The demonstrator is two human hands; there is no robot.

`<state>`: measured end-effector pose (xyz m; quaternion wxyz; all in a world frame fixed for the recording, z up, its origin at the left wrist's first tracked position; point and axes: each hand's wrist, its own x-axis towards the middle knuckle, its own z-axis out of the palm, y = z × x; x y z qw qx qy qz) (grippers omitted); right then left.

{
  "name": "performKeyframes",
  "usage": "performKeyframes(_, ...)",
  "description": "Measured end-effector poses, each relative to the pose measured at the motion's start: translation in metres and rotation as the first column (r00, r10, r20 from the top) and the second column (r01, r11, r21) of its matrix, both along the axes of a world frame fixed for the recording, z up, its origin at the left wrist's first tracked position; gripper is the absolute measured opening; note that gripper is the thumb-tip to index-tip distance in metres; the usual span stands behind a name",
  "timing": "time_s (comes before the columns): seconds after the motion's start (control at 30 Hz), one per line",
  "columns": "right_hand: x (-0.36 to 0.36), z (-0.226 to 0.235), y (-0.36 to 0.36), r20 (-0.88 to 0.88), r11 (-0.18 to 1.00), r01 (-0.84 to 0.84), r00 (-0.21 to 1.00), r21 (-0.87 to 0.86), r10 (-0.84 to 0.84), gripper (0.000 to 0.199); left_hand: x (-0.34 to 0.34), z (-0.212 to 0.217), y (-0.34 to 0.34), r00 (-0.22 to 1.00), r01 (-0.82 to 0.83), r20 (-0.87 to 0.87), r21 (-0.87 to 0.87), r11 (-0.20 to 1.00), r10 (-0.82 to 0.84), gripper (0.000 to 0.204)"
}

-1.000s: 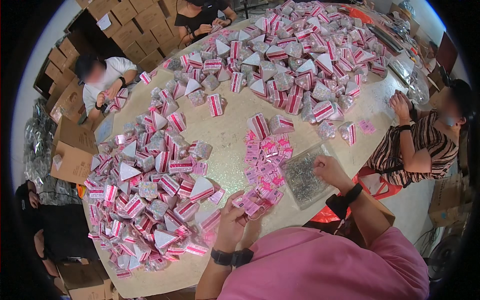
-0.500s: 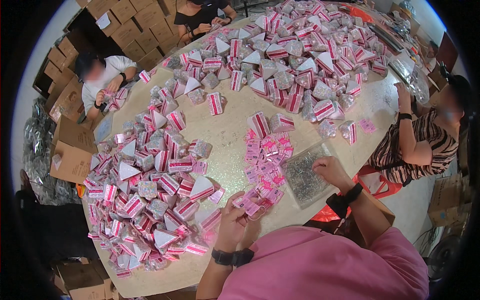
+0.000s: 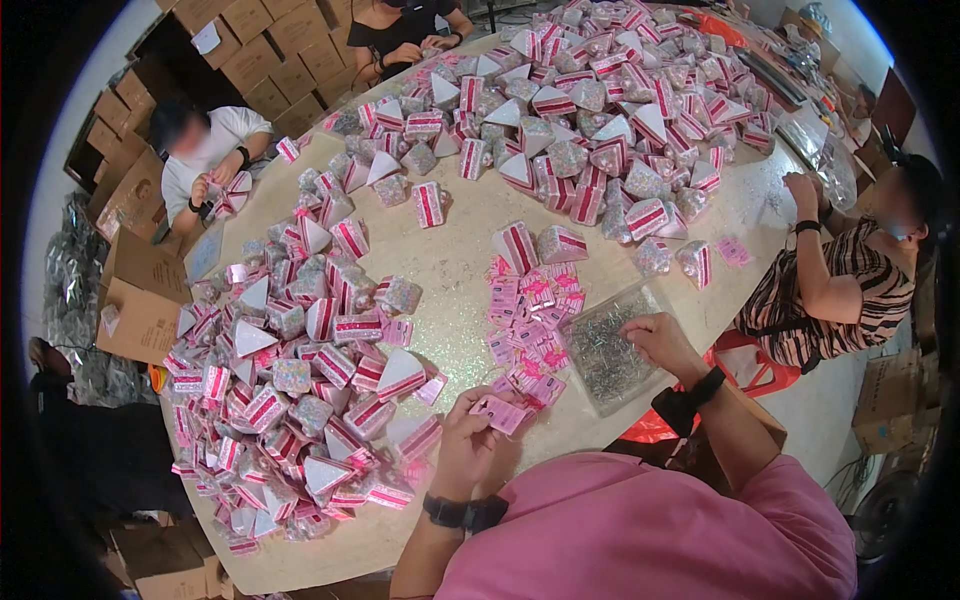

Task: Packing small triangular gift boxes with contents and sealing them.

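Turned flatter since the earlier frame: pink card [image 3: 507,416], pinched in left hand [image 3: 466,428], long axis left-far to right-near. Far-right, over clear tray [image 3: 628,400]: right hand [image 3: 655,341], nearer it, fingers curled, pinch impossible to tell.

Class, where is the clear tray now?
In the head view, the clear tray lies right of centre on the table, beside the pink cards and partly under the right hand.
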<state>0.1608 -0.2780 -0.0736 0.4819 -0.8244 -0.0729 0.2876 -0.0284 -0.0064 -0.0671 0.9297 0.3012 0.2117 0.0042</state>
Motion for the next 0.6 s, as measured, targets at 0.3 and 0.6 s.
performKeyframes(0.3,-0.033,0.039,0.043,-0.239,0.941,-0.001,0.967,0.337,0.087,0.013,0.026,0.008,-0.021,0.962,0.273,-0.104,0.439,0.856,-0.254,0.02)
performKeyframes(0.6,-0.061,0.06,0.069,-0.257,0.872,-0.07,0.941,0.485,0.219,0.008,0.031,0.038,-0.046,0.941,0.335,-0.184,0.611,0.717,-0.282,0.011)
